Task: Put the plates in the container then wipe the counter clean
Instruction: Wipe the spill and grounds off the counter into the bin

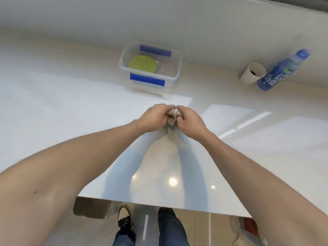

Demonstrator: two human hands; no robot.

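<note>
Two bare forearms fill the near corners, reaching fwd over the glossy pale worktop (71,103). Below its near edge: two legs in jeans, one dark shoe (124,219) visible on the floor.

Left hand (152,118) & right hand (190,119) meet mid-worktop w/ one small beige cloth (174,113) bunched between them. Fingers of both hands are curled tight onto the cloth; it sits just above or on the surface, can't tell which.

Beyond the hands, near the back wall: one clear plastic container (150,68), lid off, w/ two blue clip handles. Inside lies a yellow-green plate (142,65); exact plate count can't be told, looks like a stack.

Far right, well apart from the container: one white paper cup (253,73) just beside one blue drink bottle (282,70). Bottle label has white Chinese characters, too blurred to read.
</note>
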